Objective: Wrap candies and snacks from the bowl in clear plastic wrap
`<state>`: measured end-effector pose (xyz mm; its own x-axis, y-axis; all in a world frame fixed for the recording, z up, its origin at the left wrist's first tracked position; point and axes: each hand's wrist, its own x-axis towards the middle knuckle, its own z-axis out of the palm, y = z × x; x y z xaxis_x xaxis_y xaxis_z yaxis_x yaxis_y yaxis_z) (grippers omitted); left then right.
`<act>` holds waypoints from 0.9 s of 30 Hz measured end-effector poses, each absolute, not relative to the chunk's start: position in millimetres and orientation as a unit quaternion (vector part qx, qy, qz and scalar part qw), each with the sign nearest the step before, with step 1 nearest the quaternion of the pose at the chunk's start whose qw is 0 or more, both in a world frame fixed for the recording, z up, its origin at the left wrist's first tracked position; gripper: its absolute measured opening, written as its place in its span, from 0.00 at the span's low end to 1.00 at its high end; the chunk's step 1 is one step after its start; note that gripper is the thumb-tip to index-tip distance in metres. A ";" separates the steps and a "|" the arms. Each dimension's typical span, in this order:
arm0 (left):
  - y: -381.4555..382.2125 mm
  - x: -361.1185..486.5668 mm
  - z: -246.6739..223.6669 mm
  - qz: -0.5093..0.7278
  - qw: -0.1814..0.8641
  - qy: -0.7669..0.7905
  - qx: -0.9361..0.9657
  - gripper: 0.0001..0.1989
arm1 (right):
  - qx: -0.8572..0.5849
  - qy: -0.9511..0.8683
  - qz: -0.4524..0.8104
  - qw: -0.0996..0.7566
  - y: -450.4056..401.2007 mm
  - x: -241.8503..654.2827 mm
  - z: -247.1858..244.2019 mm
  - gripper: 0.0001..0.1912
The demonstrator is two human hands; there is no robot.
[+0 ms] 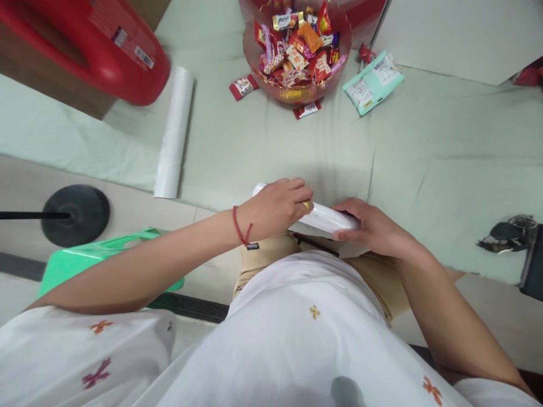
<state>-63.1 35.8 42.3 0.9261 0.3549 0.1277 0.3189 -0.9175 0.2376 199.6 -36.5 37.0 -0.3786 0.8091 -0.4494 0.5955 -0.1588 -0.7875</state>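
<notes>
A shiny white roll of plastic (324,219) lies slantwise between my hands at the table's near edge. My left hand (282,206), with a red string bracelet and a gold ring, is closed over its left part, fingertips curled down on it. The right end is gripped between the thumb and fingers of my right hand (375,229). Whether the roll is bags or film I cannot tell. A second white plastic roll (175,135) rests on the pale green table cover (449,141), left of my hands.
A glass bowl of wrapped sweets (297,93) stands at the back, a mint-green packet (373,83) beside it. At the back left are a red jug (127,62) and a cardboard box (76,93). A green plastic stool (76,263) and a round black base (75,216) are below left.
</notes>
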 end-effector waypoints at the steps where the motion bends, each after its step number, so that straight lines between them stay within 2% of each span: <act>1: 34.0 -62.5 41.6 0.085 0.088 0.171 0.978 0.15 | -0.549 -0.641 0.526 0.101 -36.2 199.3 37.4 0.22; 6: 28.3 -63.2 32.4 0.106 0.076 0.177 0.976 0.13 | -0.550 -0.644 0.521 0.110 -35.3 197.8 38.3 0.21; 14: 29.0 -64.4 18.7 0.166 0.178 0.203 0.948 0.13 | -0.552 -0.655 0.509 0.085 -34.8 199.3 37.4 0.23; 17: 29.6 -62.6 14.3 0.189 0.207 0.209 0.937 0.13 | -0.548 -0.695 0.459 0.079 -40.0 200.2 38.1 0.26; 20: 30.2 -60.4 11.7 0.206 0.209 0.219 0.931 0.12 | -0.552 -0.740 0.362 0.127 -49.5 194.9 41.9 0.28; 23: 31.1 -59.2 10.8 0.217 0.217 0.217 0.926 0.12 | -0.568 -0.743 0.296 0.194 -58.9 181.2 45.2 0.21; 27: 31.8 -58.8 8.8 0.224 0.233 0.218 0.921 0.11 | -0.600 -0.722 0.255 0.230 -65.5 162.0 41.1 0.11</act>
